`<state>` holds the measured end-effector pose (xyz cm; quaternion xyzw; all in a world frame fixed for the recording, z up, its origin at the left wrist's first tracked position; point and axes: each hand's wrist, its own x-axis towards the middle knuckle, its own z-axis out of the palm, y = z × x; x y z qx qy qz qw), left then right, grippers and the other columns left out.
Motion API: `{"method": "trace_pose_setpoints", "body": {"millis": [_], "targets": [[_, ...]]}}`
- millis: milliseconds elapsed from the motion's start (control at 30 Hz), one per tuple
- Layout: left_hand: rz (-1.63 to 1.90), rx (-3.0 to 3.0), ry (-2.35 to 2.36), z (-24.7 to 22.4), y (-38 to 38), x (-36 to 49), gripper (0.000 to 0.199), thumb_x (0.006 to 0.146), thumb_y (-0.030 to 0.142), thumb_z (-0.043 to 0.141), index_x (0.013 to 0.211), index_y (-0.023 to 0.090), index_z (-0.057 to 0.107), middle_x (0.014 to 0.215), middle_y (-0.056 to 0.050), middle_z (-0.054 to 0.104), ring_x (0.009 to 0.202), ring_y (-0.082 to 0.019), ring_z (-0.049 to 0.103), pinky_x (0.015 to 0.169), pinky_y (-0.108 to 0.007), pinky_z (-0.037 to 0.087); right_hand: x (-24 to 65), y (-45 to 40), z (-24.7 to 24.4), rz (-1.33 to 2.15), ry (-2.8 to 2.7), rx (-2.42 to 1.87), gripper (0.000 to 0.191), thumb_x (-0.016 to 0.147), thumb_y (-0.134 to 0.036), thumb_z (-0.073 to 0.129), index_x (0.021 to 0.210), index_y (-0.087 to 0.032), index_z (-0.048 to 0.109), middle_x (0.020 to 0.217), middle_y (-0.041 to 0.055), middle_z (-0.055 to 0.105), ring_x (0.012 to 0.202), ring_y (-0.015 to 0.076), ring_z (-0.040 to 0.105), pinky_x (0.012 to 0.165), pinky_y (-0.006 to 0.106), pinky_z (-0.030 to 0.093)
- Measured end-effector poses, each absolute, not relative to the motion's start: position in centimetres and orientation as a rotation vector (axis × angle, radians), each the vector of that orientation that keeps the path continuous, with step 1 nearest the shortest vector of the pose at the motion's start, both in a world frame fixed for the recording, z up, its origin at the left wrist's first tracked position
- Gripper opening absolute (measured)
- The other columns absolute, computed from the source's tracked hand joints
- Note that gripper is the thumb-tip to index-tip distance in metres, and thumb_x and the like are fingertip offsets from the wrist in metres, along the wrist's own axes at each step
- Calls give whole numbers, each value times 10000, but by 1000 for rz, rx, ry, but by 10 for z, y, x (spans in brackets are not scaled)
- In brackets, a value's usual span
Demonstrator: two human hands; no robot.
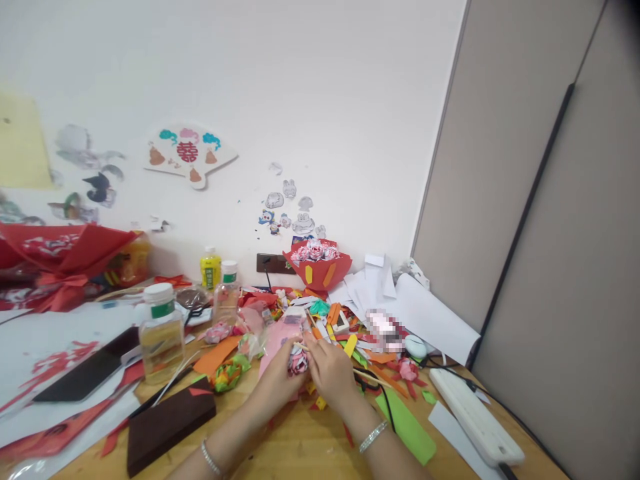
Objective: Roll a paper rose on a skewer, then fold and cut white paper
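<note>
My left hand (279,375) is closed around a pink-and-white paper flower (299,362) just above the front of the wooden table. My right hand (331,371) meets it from the other side, its fingers bent and pinched. A thin pale stick (301,346) shows between the fingertips, across the top of the flower. Behind my hands lies a pink sheet (280,339). To the left, a green-and-orange paper flower (229,375) rests on the table. A red paper bouquet of pink flowers (317,263) stands against the wall.
Left are a clear bottle with a white lid (163,333), a dark tablet (90,373) and a dark brown box (170,423). Right are a white power strip (477,417), black-handled scissors (369,380) and a green paper strip (407,427). Coloured paper scraps (345,333) cover the middle.
</note>
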<state>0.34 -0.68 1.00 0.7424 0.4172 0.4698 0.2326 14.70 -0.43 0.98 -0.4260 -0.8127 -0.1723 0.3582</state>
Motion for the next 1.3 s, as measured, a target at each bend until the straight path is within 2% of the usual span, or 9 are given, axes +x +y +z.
{"method": "trace_pose_setpoints", "body": {"millis": [267,500,900,1067,1300], "targets": [[1289,2028,1155,8,-6,3,442,709,192,532,1144,175,451,1089,-66,627,983,-218,594,867,-359,471,149,-4,11,-423,-2100,-1100,321,922,-239,361,1199,-183,515,897,71,634,757,176,577,636,258,395],[1307,2041,1224,3,-1,2,463,684,159,506,1143,165,454,1082,-62,634,1005,-213,592,868,-339,473,146,-4,9,-456,-2099,-1104,317,914,-277,388,1175,-165,529,954,89,636,786,189,583,648,269,401],[1291,2038,1216,1,0,2,459,692,188,520,1147,166,458,1073,-77,639,1001,-233,590,892,-399,462,143,-3,8,-491,-2051,-1116,267,912,-238,386,1098,-181,569,851,58,637,680,176,575,579,270,373],[1296,2033,1233,-1,2,1,497,666,173,531,1156,157,450,1101,-90,628,1021,-241,586,896,-396,460,141,-5,9,-502,-2044,-1117,240,909,-232,388,1038,-184,584,811,50,626,662,169,563,570,265,364],[1261,2019,1215,5,-3,3,444,697,198,525,1132,160,443,1055,-76,634,981,-229,597,870,-385,473,141,-6,11,-492,-2037,-1124,236,908,-231,385,1002,-185,596,792,45,625,659,167,562,572,264,369]]}}
